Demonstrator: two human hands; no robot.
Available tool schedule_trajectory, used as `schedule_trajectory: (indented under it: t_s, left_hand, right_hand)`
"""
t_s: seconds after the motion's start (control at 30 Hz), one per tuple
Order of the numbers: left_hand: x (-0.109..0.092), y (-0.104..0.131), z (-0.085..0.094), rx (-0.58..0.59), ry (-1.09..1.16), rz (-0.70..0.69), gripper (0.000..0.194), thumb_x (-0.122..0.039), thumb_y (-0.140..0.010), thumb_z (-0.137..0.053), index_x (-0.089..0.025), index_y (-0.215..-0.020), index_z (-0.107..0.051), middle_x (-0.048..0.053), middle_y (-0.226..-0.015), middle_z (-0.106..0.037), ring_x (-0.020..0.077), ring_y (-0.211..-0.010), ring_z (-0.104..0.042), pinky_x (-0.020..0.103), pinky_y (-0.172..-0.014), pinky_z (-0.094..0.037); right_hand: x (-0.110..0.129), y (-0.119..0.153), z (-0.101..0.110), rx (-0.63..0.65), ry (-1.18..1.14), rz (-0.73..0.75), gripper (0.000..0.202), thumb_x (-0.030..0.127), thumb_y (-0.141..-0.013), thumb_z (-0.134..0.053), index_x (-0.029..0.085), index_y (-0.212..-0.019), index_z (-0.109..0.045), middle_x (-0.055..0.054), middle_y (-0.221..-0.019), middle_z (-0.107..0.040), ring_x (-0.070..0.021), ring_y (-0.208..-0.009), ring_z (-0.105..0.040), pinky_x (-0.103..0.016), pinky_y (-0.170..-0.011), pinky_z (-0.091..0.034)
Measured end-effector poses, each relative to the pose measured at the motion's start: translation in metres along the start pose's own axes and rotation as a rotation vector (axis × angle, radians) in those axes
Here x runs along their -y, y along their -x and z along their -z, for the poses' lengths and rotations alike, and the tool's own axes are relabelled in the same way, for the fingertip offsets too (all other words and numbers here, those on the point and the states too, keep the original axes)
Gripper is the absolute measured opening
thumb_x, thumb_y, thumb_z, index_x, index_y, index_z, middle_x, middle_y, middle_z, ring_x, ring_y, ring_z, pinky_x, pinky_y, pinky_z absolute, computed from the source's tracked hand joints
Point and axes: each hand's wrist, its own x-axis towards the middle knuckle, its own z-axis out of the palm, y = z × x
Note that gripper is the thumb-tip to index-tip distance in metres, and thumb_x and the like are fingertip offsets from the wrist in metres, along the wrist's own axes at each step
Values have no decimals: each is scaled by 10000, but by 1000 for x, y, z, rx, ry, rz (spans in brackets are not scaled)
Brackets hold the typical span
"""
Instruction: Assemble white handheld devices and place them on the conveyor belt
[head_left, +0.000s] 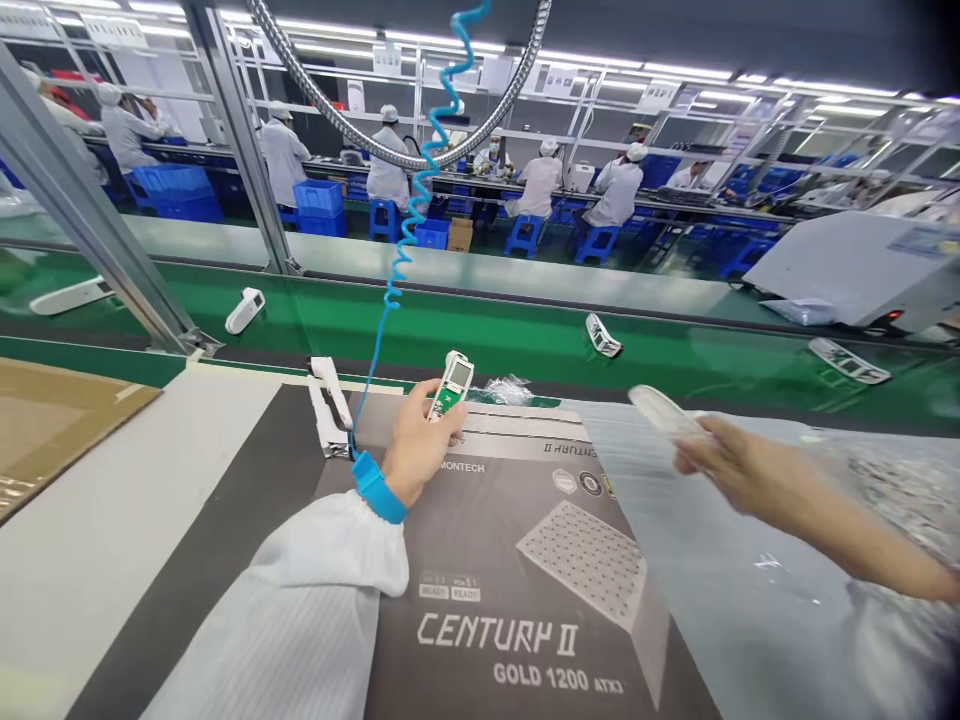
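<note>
My left hand (421, 430) is closed around a white handheld device (452, 388) with a small grey screen and a bare green circuit board. A blue wrist strap (377, 487) circles that wrist, and a coiled blue cord (415, 205) runs up from it. On the right, my right hand (724, 455) grips a long white plastic cover (660, 408), slightly blurred, above the pale plastic sheeting. Left of my left hand, white plastic casing pieces (328, 402) lie at the far edge of the dark printed cardboard (480, 540).
A green conveyor belt (480, 335) runs across behind the worktop, carrying several white devices (603, 336). Clear plastic bags (911, 480) lie at the right. Brown cardboard (67, 415) is at the left. A metal post (240, 140) and flexible metal hose (352, 130) stand ahead. Co-workers sit beyond.
</note>
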Motion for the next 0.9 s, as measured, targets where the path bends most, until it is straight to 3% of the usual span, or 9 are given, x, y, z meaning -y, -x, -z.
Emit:
schedule_trajectory:
  t_s: [0.13, 0.2, 0.27, 0.33, 0.4, 0.57, 0.7, 0.8, 0.9]
  left_hand:
    - [4, 4, -3, 121, -67, -48, 514, -368, -733, -792, -179, -1157, -572, 17, -893, -649, 103, -697, -583, 222, -628, -459]
    - [6, 3, -1, 127, -82, -48, 515, -350, -716, -798, -168, -1148, -587, 40, -952, -668, 127, -771, -608, 232, -674, -474]
    - [7, -1, 2, 38, -111, -2, 439, -314, -728, -769, -151, -1102, -606, 48, -937, -668, 135, -757, -609, 236, -651, -476]
    - [8, -5, 6, -97, -149, 51, 358, -296, -748, -728, -148, -1054, -614, 49, -913, -660, 133, -708, -598, 232, -590, -465]
    - [8, -9, 9, -194, -161, 69, 340, -297, -757, -708, -160, -1053, -613, 51, -928, -659, 137, -712, -601, 231, -571, -468]
    - [8, -14, 13, -216, -221, 55, 351, -429, -837, -635, -198, -1100, -620, 40, -903, -669, 137, -665, -592, 234, -552, -461]
    - [7, -17, 22, -237, -400, -161, 370, -469, -956, -436, -232, -1159, -636, 27, -881, -674, 152, -704, -590, 254, -641, -454]
    - [4, -15, 24, -133, -510, -361, 332, -370, -939, -509, -239, -1226, -611, 33, -1085, -685, 178, -979, -618, 277, -874, -449]
    - [5, -9, 18, 142, -543, -431, 336, -303, -900, -576, -226, -1226, -605, 50, -1227, -662, 195, -1138, -594, 303, -1013, -408]
  right_hand:
    - [110, 9, -42, 510, -407, 119, 358, 574, -857, -548, 224, -903, -612, -29, -695, -666, -165, -535, -573, -290, -511, -444]
    - [143, 9, -68, 712, -567, 158, 344, 545, -870, -572, 222, -967, -644, 8, -598, -623, -145, -508, -549, -270, -501, -442]
    - [156, 7, -91, 773, -807, 142, 342, 467, -836, -664, 240, -1091, -648, -11, -783, -704, -126, -557, -579, -271, -550, -484]
    - [155, 4, -106, 682, -1061, 78, 463, 349, -747, -783, 272, -1174, -624, -46, -1124, -706, -123, -709, -646, -291, -682, -538]
    - [149, 2, -115, 554, -1219, 8, 609, 241, -637, -864, 286, -1190, -613, -53, -1295, -645, -141, -861, -670, -313, -807, -544]
    - [140, -1, -128, 341, -1301, -7, 442, 311, -679, -850, 240, -1072, -659, -52, -1208, -695, -186, -1042, -643, -378, -1016, -461]
    - [137, -4, -130, 217, -1262, 9, 398, 377, -716, -823, 237, -1053, -665, -54, -1218, -692, -193, -1089, -622, -389, -1059, -417]
    - [136, -4, -127, 203, -1206, 18, 411, 413, -715, -816, 230, -1053, -672, -63, -1205, -695, -204, -1066, -633, -392, -1031, -436]
    - [136, -3, -127, 240, -1237, 75, 464, 437, -711, -812, 232, -1103, -668, -64, -1182, -703, -218, -1065, -643, -402, -1031, -441]
